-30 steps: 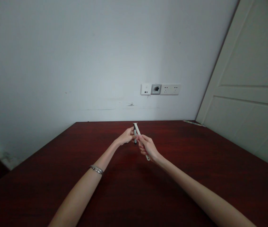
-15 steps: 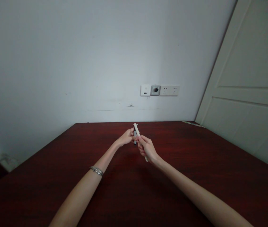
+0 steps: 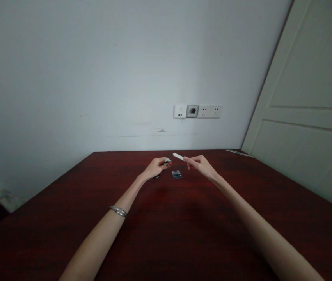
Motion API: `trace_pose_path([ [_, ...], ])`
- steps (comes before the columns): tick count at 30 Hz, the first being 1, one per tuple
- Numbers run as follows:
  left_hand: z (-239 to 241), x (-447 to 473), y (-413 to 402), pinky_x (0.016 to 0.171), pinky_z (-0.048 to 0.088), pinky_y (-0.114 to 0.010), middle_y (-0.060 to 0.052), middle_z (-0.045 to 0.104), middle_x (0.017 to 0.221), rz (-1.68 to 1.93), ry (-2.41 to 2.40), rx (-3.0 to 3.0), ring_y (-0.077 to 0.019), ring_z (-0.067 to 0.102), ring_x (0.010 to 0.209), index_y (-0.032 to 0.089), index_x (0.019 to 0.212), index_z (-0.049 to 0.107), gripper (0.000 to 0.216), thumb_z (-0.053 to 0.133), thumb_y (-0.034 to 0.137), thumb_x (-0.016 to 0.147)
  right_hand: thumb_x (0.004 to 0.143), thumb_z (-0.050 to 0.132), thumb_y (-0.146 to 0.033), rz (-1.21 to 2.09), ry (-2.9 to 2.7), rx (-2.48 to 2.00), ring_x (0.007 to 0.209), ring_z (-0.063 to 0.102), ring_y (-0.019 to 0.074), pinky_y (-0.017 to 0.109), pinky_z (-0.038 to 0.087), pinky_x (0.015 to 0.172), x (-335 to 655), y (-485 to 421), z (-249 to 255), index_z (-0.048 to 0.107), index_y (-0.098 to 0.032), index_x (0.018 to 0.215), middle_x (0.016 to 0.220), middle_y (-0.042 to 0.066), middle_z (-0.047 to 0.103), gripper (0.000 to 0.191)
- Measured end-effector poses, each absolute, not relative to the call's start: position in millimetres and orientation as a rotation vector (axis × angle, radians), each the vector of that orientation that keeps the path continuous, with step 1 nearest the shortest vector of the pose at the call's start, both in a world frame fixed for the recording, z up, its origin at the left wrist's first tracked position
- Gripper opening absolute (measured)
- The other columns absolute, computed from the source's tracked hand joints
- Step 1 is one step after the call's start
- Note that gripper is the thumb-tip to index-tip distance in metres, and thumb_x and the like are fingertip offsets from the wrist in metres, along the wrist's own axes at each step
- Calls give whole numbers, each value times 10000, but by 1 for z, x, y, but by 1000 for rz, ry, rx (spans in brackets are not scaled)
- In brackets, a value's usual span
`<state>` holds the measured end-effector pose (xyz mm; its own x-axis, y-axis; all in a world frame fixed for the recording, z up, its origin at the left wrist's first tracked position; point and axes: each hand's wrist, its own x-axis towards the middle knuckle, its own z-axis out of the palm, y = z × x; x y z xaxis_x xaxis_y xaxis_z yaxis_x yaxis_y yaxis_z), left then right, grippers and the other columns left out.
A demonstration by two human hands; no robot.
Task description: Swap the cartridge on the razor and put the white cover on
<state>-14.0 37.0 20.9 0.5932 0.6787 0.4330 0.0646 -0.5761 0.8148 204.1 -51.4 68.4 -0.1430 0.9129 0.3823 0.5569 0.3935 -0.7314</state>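
Observation:
My left hand point(image 3: 154, 168) is closed, pinching a small silver-and-white piece point(image 3: 167, 160) between thumb and fingers; its exact kind is too small to tell. To the right, my right hand point(image 3: 201, 166) grips the end of a slim white handle point(image 3: 178, 156), whose rounded tip points left toward that piece without touching it. Below and between the hands, a small clear flat case point(image 3: 176, 174) with a dark greenish band lies on the table. Beside the left hand's underside is a little dark object point(image 3: 157, 176), partly hidden.
The dark red wooden table point(image 3: 166, 234) reaches back to a pale wall point(image 3: 125, 78). Sockets point(image 3: 210, 111) are set in the wall. A panelled white door point(image 3: 306, 117) stands at the right, and a thin pale strip point(image 3: 238, 152) lies at the far right corner.
My hands have moved apart, the right one going right and up with the white handle, now tilted the other way. The small silver-and-white piece shows in my left hand, and the case is visible on the table.

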Motion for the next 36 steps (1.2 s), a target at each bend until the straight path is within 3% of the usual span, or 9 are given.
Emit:
trace_pose_path([
  [11, 34, -16, 23, 822, 415, -271, -48, 668, 892, 928, 672, 2209, -175, 583, 865, 117, 882, 665, 187, 547, 119, 736, 708, 489, -621, 464, -1920, -1353, 475, 379, 108, 250, 231, 484, 209, -51, 57, 604, -164, 503, 458, -3, 468, 513],
  [30, 29, -16, 29, 847, 441, -295, -58, 698, 927, 979, 732, 2217, -191, 617, 898, 140, 905, 702, 273, 543, 68, 695, 788, 435, -579, 461, -1953, -1295, 474, 358, 93, 239, 239, 497, 200, -57, 47, 596, -147, 525, 463, -25, 419, 530],
  [36, 31, -16, 27, 837, 442, -288, -49, 700, 905, 992, 728, 2213, -188, 620, 881, 143, 886, 706, 252, 557, 84, 692, 775, 437, -607, 450, -1914, -1331, 477, 360, 95, 236, 243, 495, 199, -56, 43, 511, -155, 474, 454, -29, 394, 548],
])
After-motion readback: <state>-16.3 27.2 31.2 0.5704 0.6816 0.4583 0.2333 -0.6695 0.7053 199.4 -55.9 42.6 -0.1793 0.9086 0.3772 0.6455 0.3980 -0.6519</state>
